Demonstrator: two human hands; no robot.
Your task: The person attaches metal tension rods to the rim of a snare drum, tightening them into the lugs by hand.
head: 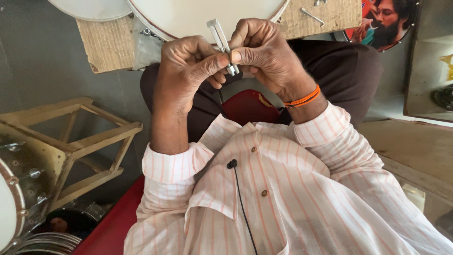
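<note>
View looked down from the head cam at a seated person's chest & lap. Both hands were raised close together in front of the body. The left hand [186, 71] and right hand [264, 56] met at a small silver metal bracket [221, 40], a slim U-shaped piece w/ two parallel legs. Thumb & forefinger of each hand were closed in a pinch on its lower end, other fingers curled in; the closed top stuck up free above the fingertips, probably so the part could be seen & worked at eye level. The bracket was held in the air, above the lap, just in front of a white drum head [203, 14] resting on a wooden board [106, 45]. An orange thread band [303, 97] circled the right wrist. Pink-striped shirt sleeves [174, 165] were pushed back, leaving forearms bare. A wooden stool frame [75, 141] stood at left, near another drum w/ metal lugs [19, 189]. A red seat [247, 106] showed between the arms.
</note>
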